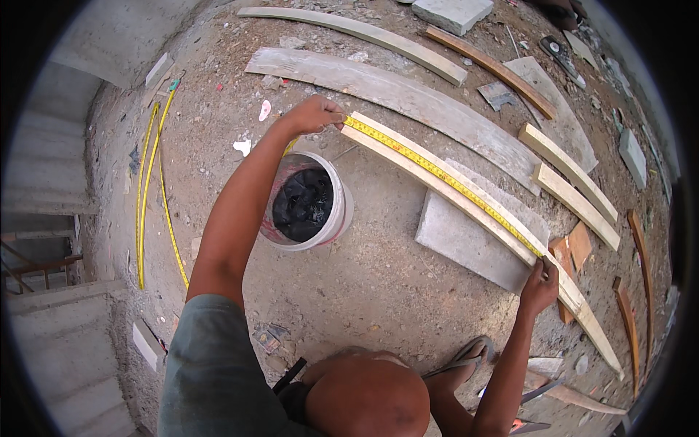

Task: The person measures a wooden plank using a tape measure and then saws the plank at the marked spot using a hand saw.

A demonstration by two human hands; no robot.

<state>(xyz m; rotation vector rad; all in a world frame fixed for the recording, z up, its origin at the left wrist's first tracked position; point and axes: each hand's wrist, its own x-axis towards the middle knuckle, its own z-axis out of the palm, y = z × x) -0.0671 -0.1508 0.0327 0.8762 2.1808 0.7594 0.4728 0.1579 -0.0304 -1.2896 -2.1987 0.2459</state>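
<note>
Head view. From where I stand, the left hand (314, 116) is nearly closed, with thumb and fingers pinching the yellow measuring tape (444, 175) at the near end of the pale timber (466, 205). The right hand (540, 286) is partly curled against the timber's lower edge, its fingertips at the end of the tape; how firmly it grips, I cannot tell. The tape lies along the timber's upper face between both hands. The timber continues beyond the right hand, and a concrete slab (455, 240) lies beneath it, just left of that hand. A bucket (345, 211) with black contents stands below the left hand; slack tape loops on the ground well to its left. A grey plank (393, 91) lies to the right of the left hand, beyond the timber.

Handling: the timber appears rigid and moderately light, with a rough, non-slip surface; take hold at the edges, well apart. The tape appears thin, springy and prone to kinking or twisting; pinch it flat at each end, keeping fingers clear of its sharp edges.
</note>
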